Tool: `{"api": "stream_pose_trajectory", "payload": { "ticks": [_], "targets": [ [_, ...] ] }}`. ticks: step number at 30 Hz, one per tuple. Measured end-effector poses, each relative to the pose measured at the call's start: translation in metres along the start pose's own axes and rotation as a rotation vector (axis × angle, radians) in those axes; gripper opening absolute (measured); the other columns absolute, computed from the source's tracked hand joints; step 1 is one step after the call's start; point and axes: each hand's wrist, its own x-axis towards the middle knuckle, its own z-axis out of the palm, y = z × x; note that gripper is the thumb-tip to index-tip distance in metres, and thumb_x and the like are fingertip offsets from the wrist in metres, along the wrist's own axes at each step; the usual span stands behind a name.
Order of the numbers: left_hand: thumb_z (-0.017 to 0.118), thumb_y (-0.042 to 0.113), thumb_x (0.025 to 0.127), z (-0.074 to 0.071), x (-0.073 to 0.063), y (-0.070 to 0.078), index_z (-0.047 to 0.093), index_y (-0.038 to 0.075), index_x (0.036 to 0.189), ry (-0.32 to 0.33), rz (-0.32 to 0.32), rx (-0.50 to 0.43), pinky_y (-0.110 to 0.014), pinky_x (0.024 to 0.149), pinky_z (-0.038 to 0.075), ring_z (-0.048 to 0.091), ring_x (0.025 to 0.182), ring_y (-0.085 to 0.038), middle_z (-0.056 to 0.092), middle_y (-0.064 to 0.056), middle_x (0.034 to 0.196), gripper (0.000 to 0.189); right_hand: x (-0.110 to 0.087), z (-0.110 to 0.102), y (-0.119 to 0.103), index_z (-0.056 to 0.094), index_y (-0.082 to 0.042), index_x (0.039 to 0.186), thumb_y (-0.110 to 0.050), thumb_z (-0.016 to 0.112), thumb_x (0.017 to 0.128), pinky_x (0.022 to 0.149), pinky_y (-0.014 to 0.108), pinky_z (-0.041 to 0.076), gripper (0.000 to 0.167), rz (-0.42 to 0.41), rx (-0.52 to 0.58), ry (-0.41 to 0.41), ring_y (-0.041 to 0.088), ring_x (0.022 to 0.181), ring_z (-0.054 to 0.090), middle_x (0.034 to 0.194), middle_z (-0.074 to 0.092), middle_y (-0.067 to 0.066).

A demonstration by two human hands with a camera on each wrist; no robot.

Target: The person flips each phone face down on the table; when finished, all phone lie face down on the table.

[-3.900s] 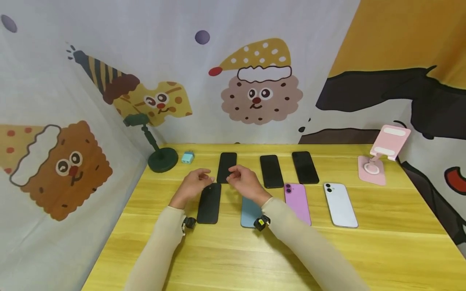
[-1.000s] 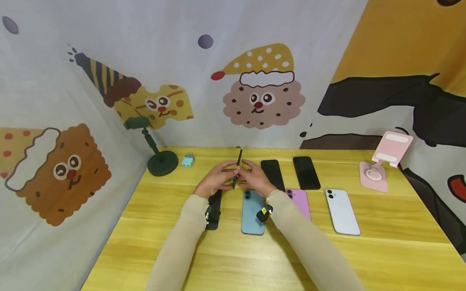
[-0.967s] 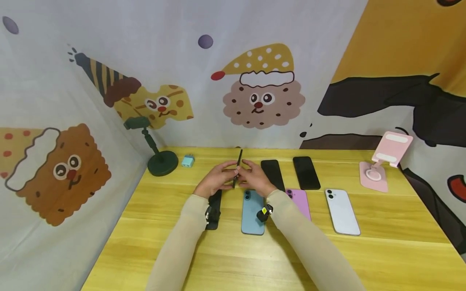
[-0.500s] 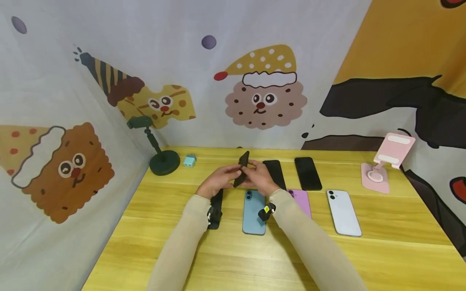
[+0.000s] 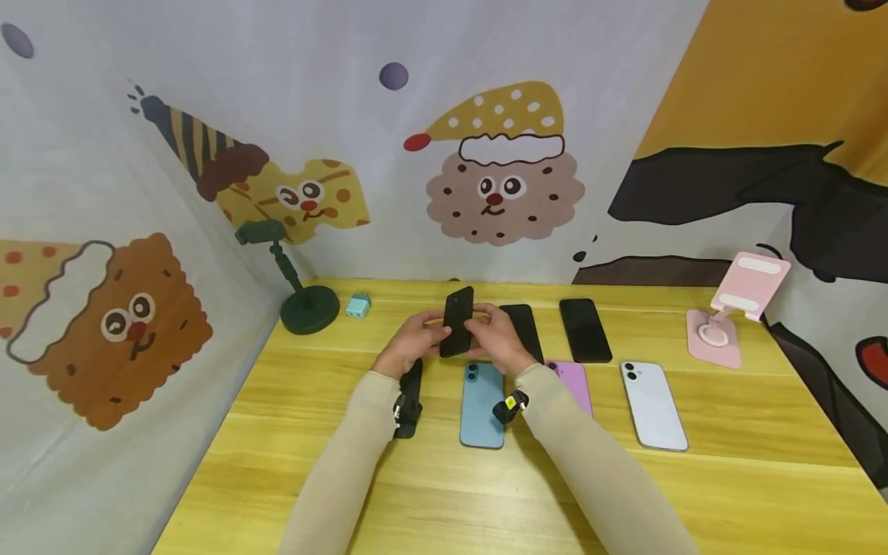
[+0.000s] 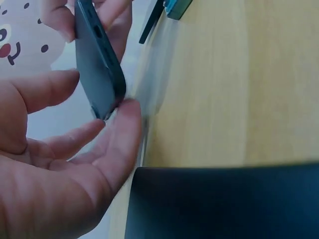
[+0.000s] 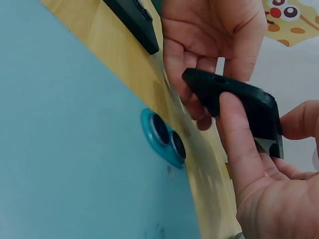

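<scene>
Both hands hold a black smartphone [image 5: 457, 322] above the back middle of the table, tilted up with a broad face toward the head camera. My left hand [image 5: 409, 343] grips its left edge, the thumb in front and other fingers at its lower corner in the left wrist view. On the opposite side, my right hand [image 5: 496, 337] pinches it between thumb and fingers, as the right wrist view shows. A blue phone [image 5: 480, 420] lies back up under my right wrist. Another black phone [image 5: 415, 376] lies partly hidden under my left wrist.
Two more black phones [image 5: 585, 331], a pink phone [image 5: 574, 385] and a white phone [image 5: 654, 406] lie to the right. A pink phone stand [image 5: 749, 281] is at the back right. A green stand [image 5: 310, 310] and light-blue charger plug [image 5: 358, 306] are at back left, before a cloth backdrop.
The black phone lay on the table earliest, both hands unloaded above it. Later it is lifted between them, edge-on, and since then it has turned so its broad face shows.
</scene>
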Motion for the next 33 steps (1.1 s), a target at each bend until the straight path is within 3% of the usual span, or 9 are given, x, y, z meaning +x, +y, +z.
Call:
{"api": "stream_pose_trajectory", "payload": {
  "ticks": [6, 12, 20, 29, 33],
  "targets": [
    [0.062, 0.008, 0.106, -0.003, 0.002, -0.004, 0.046, 0.008, 0.159, 0.026, -0.001, 0.005, -0.047, 0.104, 0.058, 0.068, 0.126, -0.037, 0.059, -0.025, 0.146, 0.055, 0.001, -0.002, 0.005, 0.044, -0.004, 0.154, -0.011, 0.055, 0.107, 0.078, 0.048, 0.066, 0.049, -0.019, 0.016, -0.016, 0.035, 0.102, 0.076, 0.134, 0.061, 0.027],
    [0.066, 0.005, 0.103, -0.007, 0.001, -0.003, 0.051, 0.013, 0.157, 0.075, 0.012, 0.035, -0.038, 0.092, 0.061, 0.071, 0.116, -0.033, 0.061, -0.023, 0.139, 0.057, 0.002, -0.004, 0.001, 0.055, -0.005, 0.150, -0.016, 0.061, 0.108, 0.075, 0.045, 0.067, 0.044, -0.036, -0.041, 0.011, 0.028, 0.097, 0.072, 0.125, 0.063, 0.022],
    [0.074, 0.006, 0.099, -0.015, 0.001, 0.002, 0.056, 0.018, 0.155, 0.125, 0.005, 0.088, -0.041, 0.095, 0.062, 0.073, 0.109, -0.028, 0.065, -0.017, 0.130, 0.059, 0.011, -0.005, 0.005, 0.052, -0.008, 0.155, -0.015, 0.067, 0.105, 0.070, 0.035, 0.066, 0.053, -0.024, -0.125, 0.035, 0.019, 0.082, 0.075, 0.122, 0.071, 0.019],
    [0.073, 0.008, 0.100, -0.019, 0.004, 0.001, 0.058, -0.002, 0.148, 0.128, -0.052, 0.200, -0.039, 0.093, 0.063, 0.074, 0.114, -0.031, 0.066, -0.019, 0.135, 0.051, 0.017, 0.001, 0.011, 0.049, -0.003, 0.157, -0.012, 0.066, 0.106, 0.069, 0.032, 0.065, 0.055, -0.012, -0.290, 0.031, 0.019, 0.078, 0.072, 0.114, 0.069, 0.018],
    [0.072, 0.007, 0.100, -0.018, 0.003, 0.002, 0.058, -0.002, 0.148, 0.116, -0.064, 0.211, -0.040, 0.094, 0.063, 0.073, 0.117, -0.032, 0.066, -0.022, 0.139, 0.051, 0.016, 0.002, 0.008, 0.048, -0.002, 0.158, -0.012, 0.067, 0.105, 0.070, 0.033, 0.066, 0.056, -0.006, -0.346, 0.019, 0.021, 0.083, 0.073, 0.120, 0.069, 0.020]
  ]
}}
